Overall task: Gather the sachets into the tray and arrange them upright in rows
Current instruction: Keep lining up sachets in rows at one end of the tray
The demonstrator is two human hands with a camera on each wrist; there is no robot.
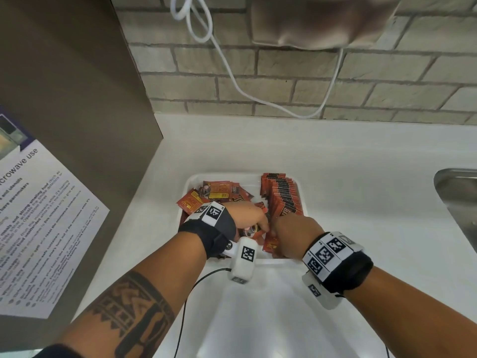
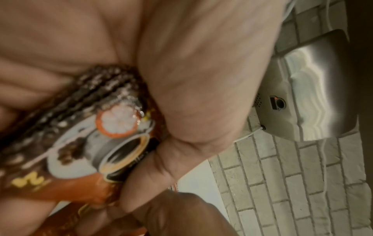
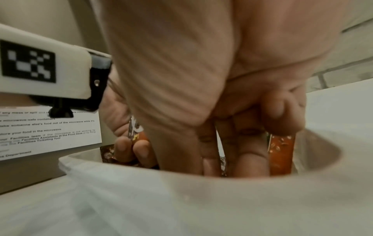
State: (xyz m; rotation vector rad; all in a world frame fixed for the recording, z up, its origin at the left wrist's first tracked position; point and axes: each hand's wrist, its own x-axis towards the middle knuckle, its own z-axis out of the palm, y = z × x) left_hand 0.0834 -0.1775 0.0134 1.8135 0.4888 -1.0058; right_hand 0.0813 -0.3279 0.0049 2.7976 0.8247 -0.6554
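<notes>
A white tray (image 1: 227, 175) sits on the white counter. A row of upright orange-red sachets (image 1: 282, 197) fills its right side, and loose sachets (image 1: 214, 193) lie piled at its far left. My left hand (image 1: 255, 220) grips a bundle of sachets (image 2: 90, 143) between thumb and fingers over the middle of the tray. My right hand (image 1: 291, 233) is at the near end of the row. Its fingers (image 3: 248, 159) point down into the tray (image 3: 181, 183) and pinch an upright sachet (image 3: 281, 153). The two hands touch.
A steel sink (image 1: 459, 202) lies at the right edge. A tall brown panel with a printed notice (image 1: 38, 215) stands on the left. On the brick wall hang a white cable (image 1: 232, 81) and a steel dispenser (image 1: 322, 21). A second white tray (image 1: 271, 319) lies nearer me.
</notes>
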